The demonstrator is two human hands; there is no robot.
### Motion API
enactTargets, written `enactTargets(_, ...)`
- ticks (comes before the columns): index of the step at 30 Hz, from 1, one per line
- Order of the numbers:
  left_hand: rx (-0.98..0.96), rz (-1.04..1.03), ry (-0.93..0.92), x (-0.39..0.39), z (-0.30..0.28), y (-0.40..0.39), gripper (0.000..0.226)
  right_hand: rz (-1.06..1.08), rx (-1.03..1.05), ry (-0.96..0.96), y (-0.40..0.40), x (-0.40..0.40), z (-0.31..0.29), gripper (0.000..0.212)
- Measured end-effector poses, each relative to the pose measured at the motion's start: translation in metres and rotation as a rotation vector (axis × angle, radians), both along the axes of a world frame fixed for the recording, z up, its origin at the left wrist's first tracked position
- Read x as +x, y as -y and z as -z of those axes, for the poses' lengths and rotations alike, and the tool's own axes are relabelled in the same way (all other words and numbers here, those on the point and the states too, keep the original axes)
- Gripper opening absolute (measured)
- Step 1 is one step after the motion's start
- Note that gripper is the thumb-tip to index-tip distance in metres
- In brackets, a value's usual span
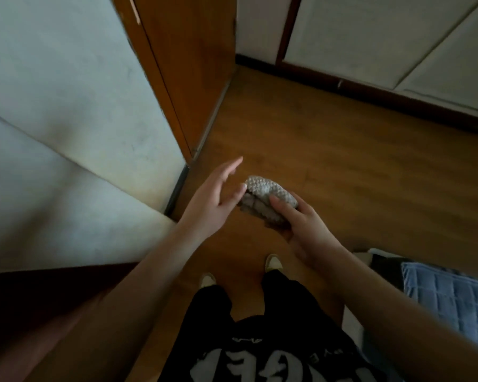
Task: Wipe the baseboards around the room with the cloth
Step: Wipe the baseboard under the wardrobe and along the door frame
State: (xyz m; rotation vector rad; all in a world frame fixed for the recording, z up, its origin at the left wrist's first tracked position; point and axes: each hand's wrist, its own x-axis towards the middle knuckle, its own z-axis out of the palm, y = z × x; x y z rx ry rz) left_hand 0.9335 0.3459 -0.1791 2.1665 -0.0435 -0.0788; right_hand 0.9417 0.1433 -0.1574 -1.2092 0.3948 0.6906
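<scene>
A bunched grey-white textured cloth (262, 198) is held in front of me above the wooden floor. My right hand (301, 227) grips it from the right, thumb on top and fingers curled beneath. My left hand (213, 199) is beside the cloth's left end with its fingers straight; the thumb tip touches the cloth's edge. A dark baseboard (370, 91) runs along the far wall, and a short dark baseboard strip (177, 186) lies at the foot of the white wall on the left.
A brown wooden door frame (188, 64) stands at the left corner. White cabinet panels (370, 31) line the far wall. A bed with a blue quilted cover (450, 299) is at the lower right. My feet (272, 261) stand on the wooden floor (342, 166).
</scene>
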Motion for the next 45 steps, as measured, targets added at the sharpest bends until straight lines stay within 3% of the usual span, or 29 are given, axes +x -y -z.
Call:
enactTargets(4,-0.047,0.156,-0.039,-0.012,-0.029,-0.004,0.053,0.18,0.083,-0.066,-0.008,-0.017,-0.022,0.046)
enactTargets(8,-0.171,0.243,-0.228,-0.014,-0.044,-0.006,0.054,0.21,0.113,-0.147,-0.008,-0.022,-0.039,0.036)
enactTargets(11,-0.342,0.221,-0.32,-0.008,-0.05,-0.001,0.064,0.16,0.112,-0.192,0.0,-0.021,-0.048,0.044)
enactTargets(13,-0.342,0.24,-0.332,-0.002,-0.057,0.01,0.068,0.118,0.097,-0.194,0.014,-0.02,-0.052,0.052)
enactTargets(17,-0.418,0.243,-0.397,0.011,-0.069,0.048,0.04,-0.083,0.005,-0.108,0.049,-0.014,-0.059,0.077)
enactTargets(19,-0.437,0.186,-0.426,0.019,-0.071,0.072,0.033,-0.078,-0.048,-0.062,0.07,-0.008,-0.061,0.084)
enactTargets(21,-0.433,0.133,-0.448,0.027,-0.07,0.096,0.027,0.001,-0.056,-0.023,0.091,-0.004,-0.06,0.081)
enactTargets(24,-0.418,0.062,-0.477,0.037,-0.07,0.124,0.025,0.057,0.015,0.099,0.124,-0.002,-0.058,0.06)
enactTargets(27,-0.361,0.066,-0.474,0.043,-0.077,0.149,0.054,-0.007,-0.059,0.231,0.152,-0.001,-0.057,0.052)
enactTargets(31,-0.347,0.152,-0.49,0.048,-0.085,0.169,0.082,0.017,-0.145,0.264,0.17,0.01,-0.056,0.054)
enactTargets(38,-0.224,0.081,-0.386,0.065,-0.081,0.17,0.035,0.019,-0.23,0.304,0.17,0.04,-0.048,0.053)
enactTargets(45,-0.281,0.089,-0.358,0.112,-0.076,0.117,0.043,-0.063,-0.122,0.258,0.122,0.097,-0.044,0.054)
